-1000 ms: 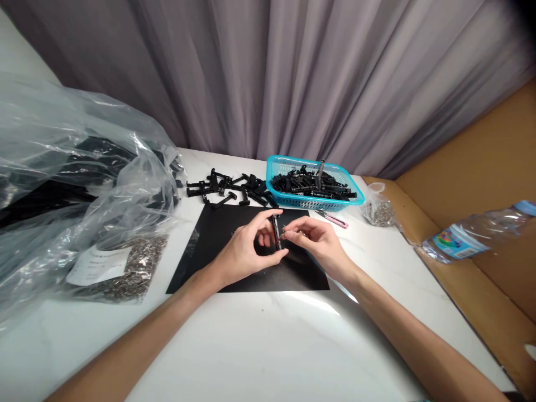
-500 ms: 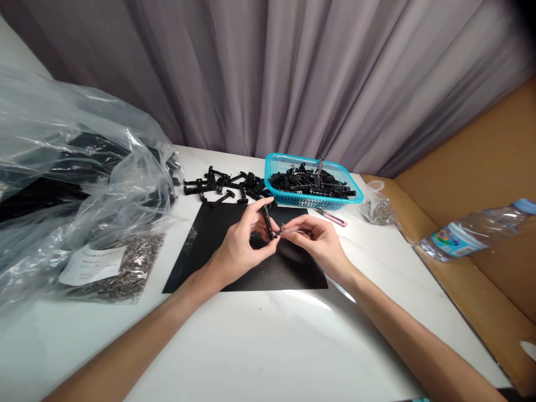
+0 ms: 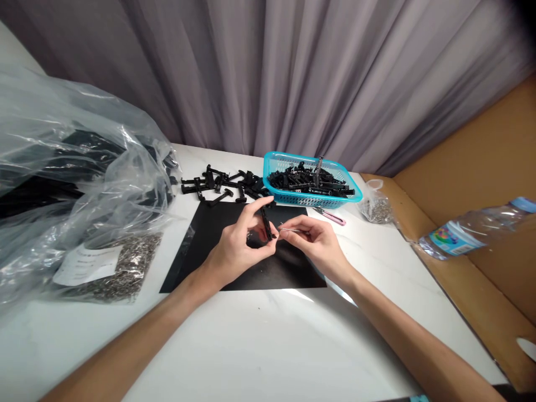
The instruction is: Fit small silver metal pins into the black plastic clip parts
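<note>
My left hand is closed around a narrow black plastic part, held upright between index finger and thumb. A few small shiny bits show near the curled fingers of that hand, too small to name. Close beside the part's lower end, my right hand pinches a thin silvery metal piece, which points left toward the left thumb. Whether its tip touches the black part I cannot tell. Both hands are above a black mat on the white table.
Behind the hands, a blue basket holds many black parts. Loose black parts lie left of it. A pink-handled tool, a small bag and a plastic bottle are rightward. Left are a bag of metal pieces and large plastic bags.
The thin metal piece in my right hand has turned slightly, and its tip sits a little higher. Both hands have stayed nearly in place. The whole view has shifted slightly.
</note>
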